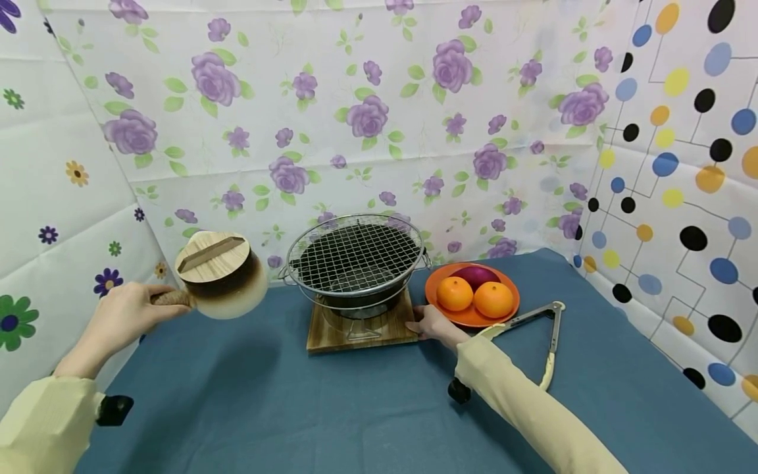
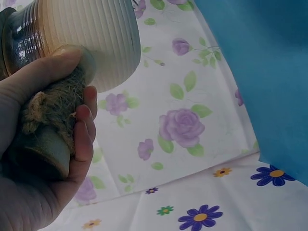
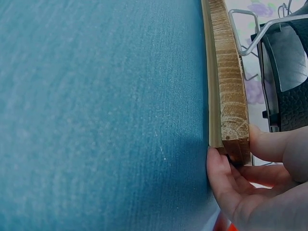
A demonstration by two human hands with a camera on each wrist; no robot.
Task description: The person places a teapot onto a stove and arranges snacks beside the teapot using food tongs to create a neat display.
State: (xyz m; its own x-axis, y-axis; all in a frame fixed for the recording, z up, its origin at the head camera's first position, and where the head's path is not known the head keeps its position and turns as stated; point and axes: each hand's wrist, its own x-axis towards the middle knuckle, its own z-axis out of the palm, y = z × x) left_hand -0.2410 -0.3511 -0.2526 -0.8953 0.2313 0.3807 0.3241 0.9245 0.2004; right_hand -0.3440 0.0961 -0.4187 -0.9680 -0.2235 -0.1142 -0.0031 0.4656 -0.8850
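Observation:
In the head view, my left hand point(image 1: 126, 311) holds a small cream-and-brown pot point(image 1: 239, 296) above the cloth at left. Its wooden lid point(image 1: 198, 266) is on. The left wrist view shows my fingers curled round the twine-wrapped handle point(image 2: 57, 103), thumb near the ribbed pot wall. At centre, a round tabletop grill point(image 1: 340, 304) with a wire rack point(image 1: 361, 253) stands on a wooden board point(image 1: 328, 336). My right hand point(image 1: 439, 326) pinches the board's right front corner, thumb on top and fingers at its lower edge, as the right wrist view shows.
Right of the grill, an orange plate point(image 1: 430, 289) bears two oranges point(image 1: 493, 300) and a purple item point(image 1: 476, 275). Opened tongs point(image 1: 555, 329) lie beside it, near my right forearm. A blue cloth point(image 1: 355, 408) covers the table; patterned sheets point(image 1: 379, 178) stand behind and at the sides.

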